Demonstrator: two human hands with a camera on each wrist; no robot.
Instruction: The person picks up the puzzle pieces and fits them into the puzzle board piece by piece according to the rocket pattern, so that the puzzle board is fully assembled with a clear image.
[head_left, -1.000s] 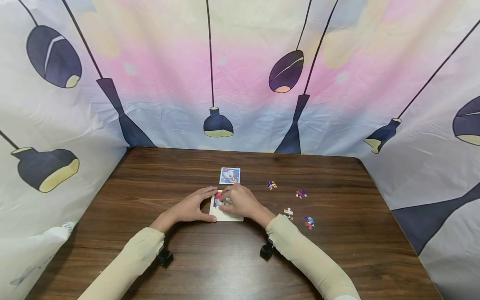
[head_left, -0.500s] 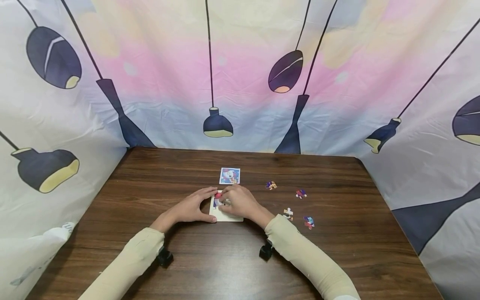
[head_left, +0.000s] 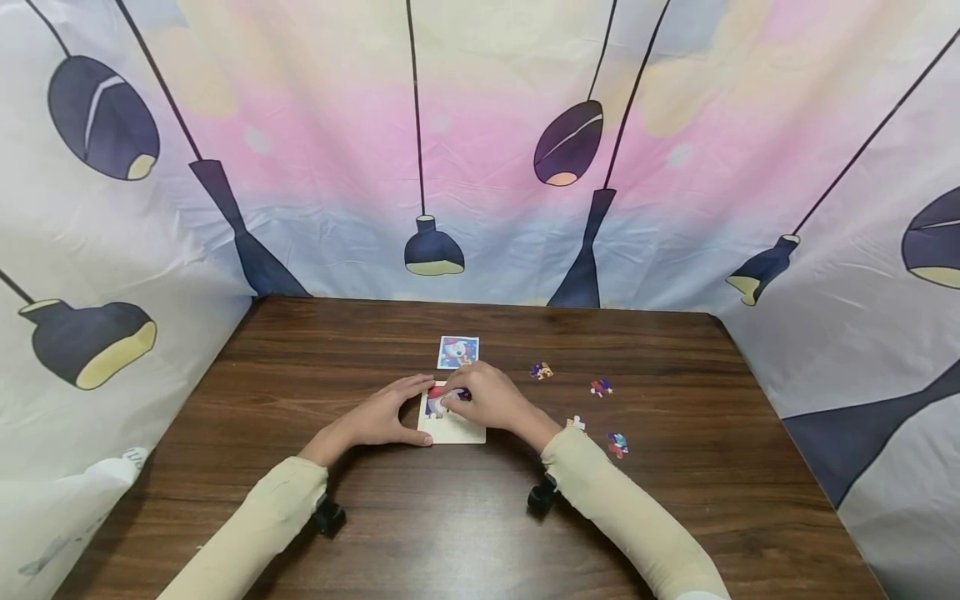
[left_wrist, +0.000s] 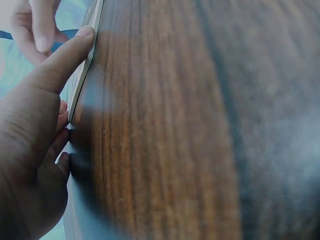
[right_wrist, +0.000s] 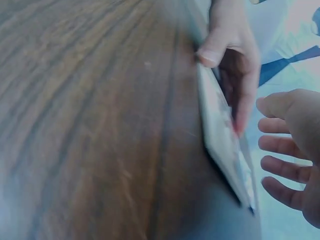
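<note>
A cream puzzle board [head_left: 459,431] lies on the table, with joined picture pieces [head_left: 437,403] along its upper left. My left hand [head_left: 385,412] holds the board at its left side, thumb on the near corner and fingers by the far corner. In the left wrist view the thumb [left_wrist: 75,52] presses on the board's edge. My right hand [head_left: 487,397] hovers over the upper right of the board and hides part of it. The right wrist view shows its fingers [right_wrist: 280,145] loosely bent and apart, with nothing between them and the thumb.
Just beyond the board lies a small reference picture card [head_left: 457,352]. To the right, loose jigsaw pieces are scattered: a purple and yellow one [head_left: 542,371], a red one [head_left: 602,387], a blue and red one [head_left: 618,444] and a whitish one [head_left: 576,424] near the right sleeve.
My right hand has come up off the pieces and shifted slightly right, uncovering more of the picture on the board. The left hand keeps its hold.
</note>
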